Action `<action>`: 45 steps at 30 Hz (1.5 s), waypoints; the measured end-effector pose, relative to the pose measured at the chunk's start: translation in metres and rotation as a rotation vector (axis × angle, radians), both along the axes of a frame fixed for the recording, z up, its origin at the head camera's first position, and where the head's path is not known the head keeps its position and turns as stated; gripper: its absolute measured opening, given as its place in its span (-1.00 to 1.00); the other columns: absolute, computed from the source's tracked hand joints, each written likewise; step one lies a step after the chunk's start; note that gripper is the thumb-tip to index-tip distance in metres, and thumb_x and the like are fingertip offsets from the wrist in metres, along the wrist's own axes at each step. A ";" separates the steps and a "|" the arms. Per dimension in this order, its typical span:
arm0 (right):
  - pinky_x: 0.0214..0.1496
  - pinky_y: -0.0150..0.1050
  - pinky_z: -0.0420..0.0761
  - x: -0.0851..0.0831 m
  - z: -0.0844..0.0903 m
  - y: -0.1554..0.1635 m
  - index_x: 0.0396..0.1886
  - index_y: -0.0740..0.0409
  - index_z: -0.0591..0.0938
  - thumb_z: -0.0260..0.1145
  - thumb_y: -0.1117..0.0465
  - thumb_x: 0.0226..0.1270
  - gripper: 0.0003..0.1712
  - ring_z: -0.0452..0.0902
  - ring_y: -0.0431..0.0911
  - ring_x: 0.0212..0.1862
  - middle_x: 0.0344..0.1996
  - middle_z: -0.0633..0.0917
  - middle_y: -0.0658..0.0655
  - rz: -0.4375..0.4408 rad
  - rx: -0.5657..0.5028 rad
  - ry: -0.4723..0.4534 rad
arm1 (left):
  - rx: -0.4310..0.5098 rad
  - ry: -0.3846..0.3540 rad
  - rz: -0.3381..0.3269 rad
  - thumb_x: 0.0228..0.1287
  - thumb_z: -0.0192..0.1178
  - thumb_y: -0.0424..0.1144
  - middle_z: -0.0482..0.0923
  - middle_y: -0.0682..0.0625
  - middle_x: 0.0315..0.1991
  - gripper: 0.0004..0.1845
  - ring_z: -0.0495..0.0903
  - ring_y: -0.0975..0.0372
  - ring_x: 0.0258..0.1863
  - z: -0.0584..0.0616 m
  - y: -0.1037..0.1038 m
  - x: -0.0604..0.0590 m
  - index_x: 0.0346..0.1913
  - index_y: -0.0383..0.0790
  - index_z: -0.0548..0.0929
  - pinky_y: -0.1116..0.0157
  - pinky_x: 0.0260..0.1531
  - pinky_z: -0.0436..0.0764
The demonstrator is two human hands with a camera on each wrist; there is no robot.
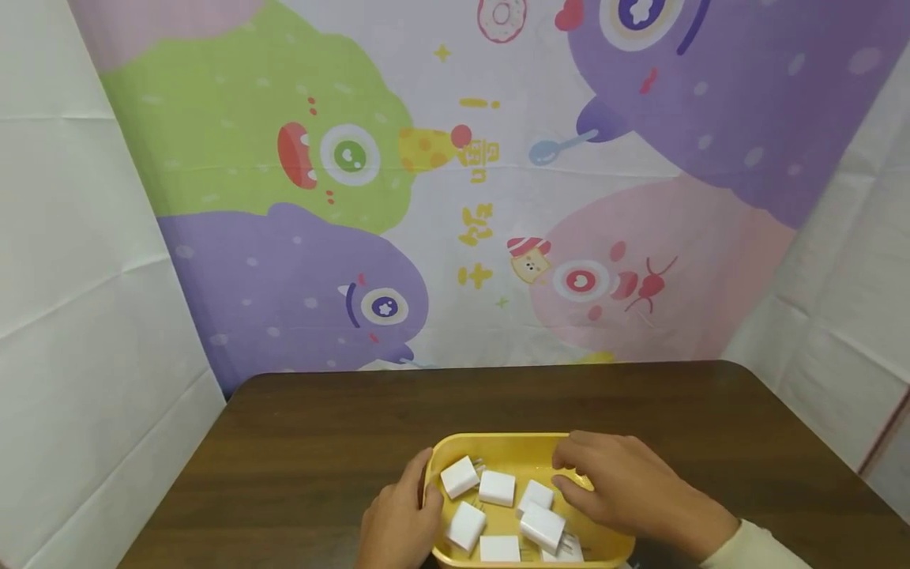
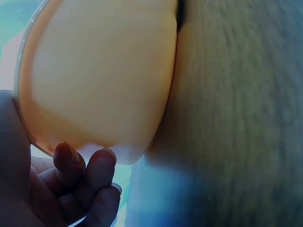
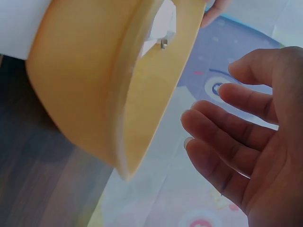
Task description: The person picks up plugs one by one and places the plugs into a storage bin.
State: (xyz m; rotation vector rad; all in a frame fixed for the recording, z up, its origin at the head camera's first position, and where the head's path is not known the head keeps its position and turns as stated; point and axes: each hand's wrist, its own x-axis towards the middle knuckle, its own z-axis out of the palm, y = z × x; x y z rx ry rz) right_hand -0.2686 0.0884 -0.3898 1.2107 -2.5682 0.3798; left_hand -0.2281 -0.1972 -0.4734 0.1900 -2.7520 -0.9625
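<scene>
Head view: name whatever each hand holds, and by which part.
The left hand grips the yellow bin by its left rim; the right hand holds nothing.

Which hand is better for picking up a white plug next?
Probably the right hand: it's empty and above the yellow bin, near the white plugs. The left hand holds the bin.
</scene>
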 end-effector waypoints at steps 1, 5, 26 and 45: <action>-0.36 -0.32 0.58 0.001 0.000 0.003 -0.30 -0.19 0.65 0.43 0.08 0.25 -0.91 0.52 -0.41 -0.33 -0.34 0.59 -0.31 -0.013 -0.006 0.000 | 0.000 -0.005 -0.001 0.31 0.10 -0.13 0.72 -0.03 -0.29 -0.46 0.64 0.12 -0.37 0.000 0.000 0.000 0.37 0.01 0.50 -0.06 -0.34 0.54; -0.35 -0.33 0.57 0.006 0.000 0.016 -0.29 -0.21 0.65 0.45 0.07 0.23 -0.88 0.48 -0.44 -0.34 -0.37 0.53 -0.37 -0.080 -0.017 -0.009 | -0.001 -0.009 -0.001 0.30 0.10 -0.13 0.72 -0.03 -0.29 -0.46 0.63 0.13 -0.39 0.000 0.001 0.000 0.37 0.02 0.50 -0.05 -0.36 0.53; -0.33 -0.35 0.56 0.027 -0.016 0.070 -0.32 -0.34 0.61 0.50 0.09 0.18 -0.77 0.40 -0.44 -0.37 -0.39 0.48 -0.43 -0.300 -0.065 -0.049 | 0.006 -0.010 0.006 0.32 0.09 -0.14 0.74 -0.07 -0.19 -0.46 0.69 0.04 -0.29 0.000 0.003 0.001 0.38 0.00 0.49 -0.09 -0.30 0.55; -0.32 -0.31 0.58 0.035 -0.036 0.113 -0.25 -0.27 0.64 0.44 -0.06 0.25 -0.86 0.47 -0.45 -0.33 -0.32 0.54 -0.39 -0.470 0.034 -0.212 | 0.007 -0.010 0.012 0.32 0.10 -0.14 0.74 -0.06 -0.16 -0.46 0.70 0.03 -0.25 -0.001 0.005 0.000 0.38 0.03 0.50 -0.09 -0.29 0.55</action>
